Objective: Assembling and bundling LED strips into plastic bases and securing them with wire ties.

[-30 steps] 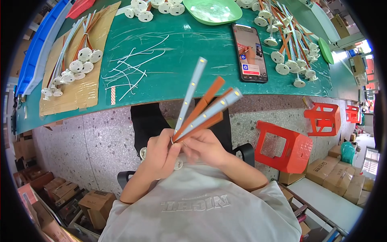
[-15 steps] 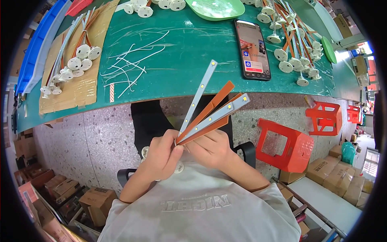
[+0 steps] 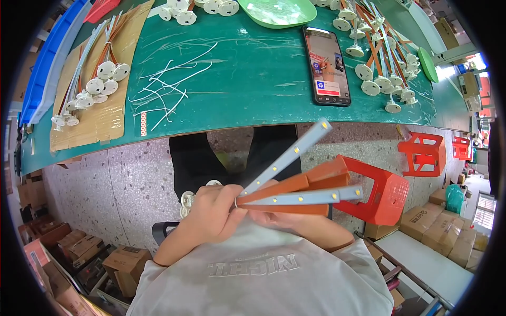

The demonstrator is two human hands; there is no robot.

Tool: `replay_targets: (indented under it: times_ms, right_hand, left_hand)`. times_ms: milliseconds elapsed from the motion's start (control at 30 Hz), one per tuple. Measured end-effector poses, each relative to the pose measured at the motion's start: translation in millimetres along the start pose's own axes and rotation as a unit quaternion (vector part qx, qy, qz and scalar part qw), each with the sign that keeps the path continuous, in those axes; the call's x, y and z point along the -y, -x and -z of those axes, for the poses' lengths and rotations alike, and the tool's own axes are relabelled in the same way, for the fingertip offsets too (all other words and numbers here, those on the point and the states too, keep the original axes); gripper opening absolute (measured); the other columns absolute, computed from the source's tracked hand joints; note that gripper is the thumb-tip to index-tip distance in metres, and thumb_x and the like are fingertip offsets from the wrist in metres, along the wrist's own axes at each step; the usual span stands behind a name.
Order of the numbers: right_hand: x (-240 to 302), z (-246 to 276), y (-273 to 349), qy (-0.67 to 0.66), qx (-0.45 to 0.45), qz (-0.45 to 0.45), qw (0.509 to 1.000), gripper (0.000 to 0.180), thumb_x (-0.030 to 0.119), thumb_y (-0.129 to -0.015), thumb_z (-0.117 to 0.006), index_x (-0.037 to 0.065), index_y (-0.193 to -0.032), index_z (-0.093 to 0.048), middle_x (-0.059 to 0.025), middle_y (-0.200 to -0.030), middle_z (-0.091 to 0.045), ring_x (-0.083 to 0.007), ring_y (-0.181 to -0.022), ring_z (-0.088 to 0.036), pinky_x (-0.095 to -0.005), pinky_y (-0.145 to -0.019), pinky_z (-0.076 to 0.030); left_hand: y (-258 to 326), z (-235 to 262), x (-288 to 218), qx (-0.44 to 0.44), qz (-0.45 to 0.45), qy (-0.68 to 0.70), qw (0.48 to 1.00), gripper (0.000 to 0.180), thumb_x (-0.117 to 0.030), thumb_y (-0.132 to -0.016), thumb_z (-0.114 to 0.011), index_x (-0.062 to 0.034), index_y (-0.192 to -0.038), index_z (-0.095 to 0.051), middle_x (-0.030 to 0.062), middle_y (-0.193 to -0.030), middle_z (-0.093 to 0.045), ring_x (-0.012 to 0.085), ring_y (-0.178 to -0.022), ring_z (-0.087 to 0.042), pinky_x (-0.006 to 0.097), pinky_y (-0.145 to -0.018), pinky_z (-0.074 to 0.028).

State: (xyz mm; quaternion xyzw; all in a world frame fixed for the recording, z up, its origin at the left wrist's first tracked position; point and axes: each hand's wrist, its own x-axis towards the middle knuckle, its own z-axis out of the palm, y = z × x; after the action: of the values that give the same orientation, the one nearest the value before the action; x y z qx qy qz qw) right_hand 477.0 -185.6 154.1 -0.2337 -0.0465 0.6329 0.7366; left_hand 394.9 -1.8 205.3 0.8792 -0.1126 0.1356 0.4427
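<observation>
In front of my chest, my left hand [image 3: 215,210] is closed around a bundle of LED light strips [image 3: 295,149]. Grey faces with small yellow diodes and orange-brown backs fan out to the right. A white tie [image 3: 235,202] circles the bundle beside my left thumb. White round end caps [image 3: 187,199] poke out on the far side of that hand. My right hand [image 3: 274,218] is under and behind the strips, its visible fingers curled near the tie. The strips cover part of it, and what it pinches is hidden.
On the green table [image 3: 253,68] lie loose white ties [image 3: 168,87], a phone [image 3: 328,66], and a green tray [image 3: 279,13]. Bundled strips rest on cardboard [image 3: 113,118] at left; more strips [image 3: 387,63] lie right. Red stools [image 3: 387,197] and cartons [image 3: 124,266] stand on the floor.
The bundle has turned clockwise, its free ends now pointing more to the right and nearer me. My right hand has shifted lower behind the strips.
</observation>
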Motion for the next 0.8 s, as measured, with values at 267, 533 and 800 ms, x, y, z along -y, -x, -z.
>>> replay_targets:
  times_ms: [267,533,800]
  right_hand:
    - [47,-21,-23,0.754,-0.063,0.474,0.450,0.026,0.017,-0.068,-0.078,0.006,-0.088,-0.065,-0.0045,-0.087,-0.066,-0.0194,-0.063,-0.060,-0.0291,-0.049,-0.046]
    - [38,-18,-31,0.660,-0.023,0.444,0.606,0.016,0.011,-0.075,-0.076,0.005,-0.087,-0.067,-0.0055,-0.087,-0.068,-0.0201,-0.066,-0.064,-0.0308,-0.055,-0.051]
    - [62,-45,-54,0.620,0.024,0.465,0.632,0.012,0.007,-0.073,-0.079,0.004,-0.081,-0.071,-0.0080,-0.080,-0.068,-0.0207,-0.063,-0.063,-0.0273,-0.055,-0.048]
  left_hand:
    - [11,2,3,-0.016,0.166,0.135,0.977,0.020,-0.010,-0.091,-0.050,0.0077,-0.100,-0.051,0.0132,-0.061,-0.052,0.0310,-0.050,-0.054,0.039,-0.050,-0.043]
    - [11,-4,7,-0.020,0.153,0.168,0.974,0.025,-0.014,-0.094,-0.049,0.0077,-0.104,-0.053,0.0105,-0.063,-0.054,0.0239,-0.052,-0.057,0.033,-0.052,-0.044]
    - [12,13,12,-0.101,0.101,0.238,0.961,0.037,-0.021,-0.098,-0.048,0.0087,-0.120,-0.054,0.0194,-0.125,-0.046,0.0109,-0.068,-0.060,0.023,-0.056,-0.049]
